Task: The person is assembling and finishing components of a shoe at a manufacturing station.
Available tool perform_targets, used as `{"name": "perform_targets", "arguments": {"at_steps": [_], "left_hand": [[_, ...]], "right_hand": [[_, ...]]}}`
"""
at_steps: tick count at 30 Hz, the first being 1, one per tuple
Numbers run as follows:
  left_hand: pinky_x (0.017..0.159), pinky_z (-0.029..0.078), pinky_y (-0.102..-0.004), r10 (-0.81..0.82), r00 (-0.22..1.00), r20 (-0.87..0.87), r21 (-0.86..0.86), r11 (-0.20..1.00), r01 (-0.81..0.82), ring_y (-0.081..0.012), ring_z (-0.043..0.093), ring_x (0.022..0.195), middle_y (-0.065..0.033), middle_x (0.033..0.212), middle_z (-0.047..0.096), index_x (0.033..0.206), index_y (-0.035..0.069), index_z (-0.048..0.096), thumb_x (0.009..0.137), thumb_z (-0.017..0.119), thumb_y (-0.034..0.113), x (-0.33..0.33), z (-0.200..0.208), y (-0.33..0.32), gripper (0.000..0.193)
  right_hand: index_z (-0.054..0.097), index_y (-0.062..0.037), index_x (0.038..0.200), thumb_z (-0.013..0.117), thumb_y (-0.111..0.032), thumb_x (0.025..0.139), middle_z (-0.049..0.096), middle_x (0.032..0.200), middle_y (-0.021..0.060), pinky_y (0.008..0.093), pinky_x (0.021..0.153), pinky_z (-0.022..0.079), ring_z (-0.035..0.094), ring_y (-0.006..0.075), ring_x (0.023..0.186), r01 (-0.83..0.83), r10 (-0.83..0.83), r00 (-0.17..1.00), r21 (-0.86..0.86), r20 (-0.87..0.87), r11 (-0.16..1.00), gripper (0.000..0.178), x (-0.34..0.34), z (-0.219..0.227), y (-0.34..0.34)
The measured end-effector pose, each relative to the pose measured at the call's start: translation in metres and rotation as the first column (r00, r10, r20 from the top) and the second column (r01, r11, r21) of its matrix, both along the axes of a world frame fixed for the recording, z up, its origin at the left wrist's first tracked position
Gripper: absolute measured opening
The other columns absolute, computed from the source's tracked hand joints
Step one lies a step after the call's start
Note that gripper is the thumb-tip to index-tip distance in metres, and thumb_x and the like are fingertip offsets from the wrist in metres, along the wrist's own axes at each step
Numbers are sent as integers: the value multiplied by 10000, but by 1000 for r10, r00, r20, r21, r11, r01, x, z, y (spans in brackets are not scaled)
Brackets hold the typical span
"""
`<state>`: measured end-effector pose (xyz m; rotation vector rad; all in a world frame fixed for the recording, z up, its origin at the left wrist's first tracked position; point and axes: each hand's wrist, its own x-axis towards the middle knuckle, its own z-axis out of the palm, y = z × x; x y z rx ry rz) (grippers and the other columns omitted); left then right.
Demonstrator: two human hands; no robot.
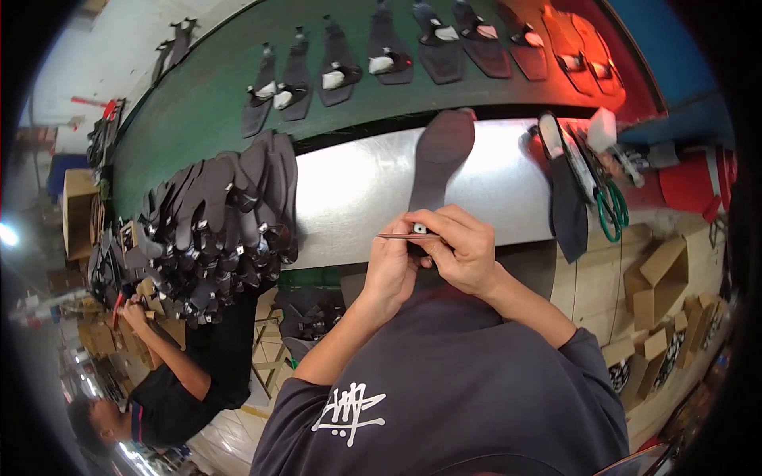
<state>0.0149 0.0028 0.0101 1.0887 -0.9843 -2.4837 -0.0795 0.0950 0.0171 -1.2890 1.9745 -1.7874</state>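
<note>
A dark shoe sole [443, 151] lies lengthwise on the bright metal plate [349, 182], its near end running up to my fingers. My left hand [387, 270] is closed, with a thin flat strip [397, 236], seen edge-on, across its thumb and fingertips. Meeting it, my right hand [464, 247] pinches a small dark piece with a white square face [420, 228]. Whether the strip and this piece are joined cannot be made out. My fingers hide what lies beneath them.
Left stands a heap of dark sandal uppers [214, 214]. Along the green belt [206, 103] lie several strapped soles [340, 75], some under red light. Green-handled scissors [611, 213] and a dark sole [567, 206] rest at right. Another person [175, 397] works at lower left. Cardboard boxes [657, 274] stand right.
</note>
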Motion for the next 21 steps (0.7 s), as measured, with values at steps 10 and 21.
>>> {"name": "perform_targets", "arguments": {"at_steps": [10,21], "left_hand": [[428,422,-175,298,953,50,-712,680,-175,-19,555,621,15,782,654,1194,17,648,848,701,153,72,84,-115,376],[706,502,-283,879,476,15,-992,72,-102,-173,646,839,-116,995,690,1224,-11,624,904,630,344,266,165,-265,478]], "right_hand": [[555,-7,1308,422,47,910,436,873,21,219,613,364,412,91,693,9,-18,999,229,39,973,424,-34,16,14],[601,-9,1256,492,38,896,464,843,16,212,559,364,434,66,662,-25,-31,975,244,222,970,379,-60,-15,19]]}}
